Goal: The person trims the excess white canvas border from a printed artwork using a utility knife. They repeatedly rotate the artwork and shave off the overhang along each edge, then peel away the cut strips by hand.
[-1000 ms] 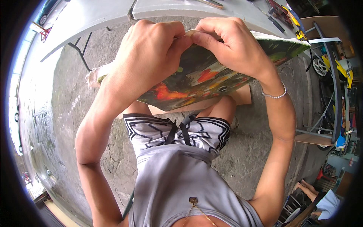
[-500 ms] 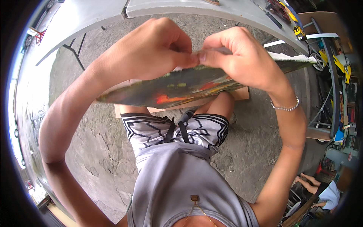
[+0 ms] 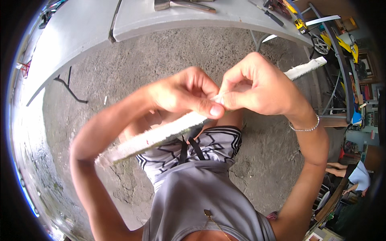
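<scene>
Canvas point(image 3: 157, 135) with a long, straight, white frayed edge and a sliver of dark paint slants above the person's white shorts with black line patterns point(image 3: 219, 141), seen almost edge-on, its right end higher in view. The bare left hand point(image 3: 181, 94) pinches that edge near its middle with thumb and curled fingers; the bare right hand point(image 3: 261, 90) grips it just beside, thumb against forefinger, though exactly what lies between the tips is too small to tell. The step in hand looks like working the edge by fingertip, and the next move seems to call for a firm pinch on both sides. Counted: two hands, one canvas, one silvery beaded bracelet point(image 3: 304, 128) on the right wrist; on the grey-white tabletop point(image 3: 157, 20), in two sections, one brown-handled hammer point(image 3: 195, 6), one black-handled screwdriver point(image 3: 274, 18) and one yellow-and-black tool point(image 3: 300, 26)
</scene>
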Tool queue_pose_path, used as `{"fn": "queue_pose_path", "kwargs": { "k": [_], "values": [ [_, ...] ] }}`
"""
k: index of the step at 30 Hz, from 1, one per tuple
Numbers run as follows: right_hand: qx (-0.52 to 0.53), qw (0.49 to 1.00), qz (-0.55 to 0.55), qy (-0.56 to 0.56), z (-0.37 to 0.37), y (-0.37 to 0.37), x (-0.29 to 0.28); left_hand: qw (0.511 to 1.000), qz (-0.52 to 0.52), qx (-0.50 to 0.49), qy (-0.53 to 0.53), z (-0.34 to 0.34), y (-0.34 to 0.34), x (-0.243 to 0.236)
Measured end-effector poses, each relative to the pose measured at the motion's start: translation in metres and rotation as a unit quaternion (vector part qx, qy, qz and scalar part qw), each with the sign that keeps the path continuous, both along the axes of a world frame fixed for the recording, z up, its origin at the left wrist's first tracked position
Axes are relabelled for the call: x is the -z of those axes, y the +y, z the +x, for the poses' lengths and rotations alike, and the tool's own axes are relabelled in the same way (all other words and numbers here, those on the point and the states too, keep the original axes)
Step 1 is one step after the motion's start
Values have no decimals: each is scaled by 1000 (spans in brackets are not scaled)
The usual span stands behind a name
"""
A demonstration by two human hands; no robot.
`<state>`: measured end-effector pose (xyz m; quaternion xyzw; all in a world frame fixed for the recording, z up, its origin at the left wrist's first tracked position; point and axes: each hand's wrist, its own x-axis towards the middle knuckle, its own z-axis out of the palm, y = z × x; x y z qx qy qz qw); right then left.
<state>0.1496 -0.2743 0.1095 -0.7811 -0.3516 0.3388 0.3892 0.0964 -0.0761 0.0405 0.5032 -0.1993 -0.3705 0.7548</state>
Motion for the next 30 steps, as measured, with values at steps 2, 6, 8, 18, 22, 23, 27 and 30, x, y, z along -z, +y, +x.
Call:
{"fn": "queue_pose_path", "kwargs": {
  "k": [2, 6, 8, 18, 22, 23, 27, 30],
  "values": [
    [-10, 997, -45, 63, 4, -2, -7, 995, -86, -38, 13, -8, -12, 12],
    [-33, 992, 29, 120, 29, 7, -18, 974, -202, -99, 24, -20, -27, 37],
    [45, 984, 2, -170, 54, 32, -27, 976, -195, -96, 10, -24, -31, 41],
    [-73, 846, -142, -509, 154, 134, 29, 954, -256, -112, -104, -41, -58, 52],
    [-42, 874, -149, -461, 145, 124, 17, 959, -259, -84, -81, -45, -66, 43],
    [-47, 879, -185, -438, 148, 130, 18, 959, -256, -89, -77, -47, -67, 46],
    [-111, 847, -191, -484, 148, 133, 10, 950, -274, -132, -71, -51, -70, 50],
    [-97, 834, -222, -496, 134, 116, -8, 947, -280, -143, -70, -50, -71, 52]
  ]
}}
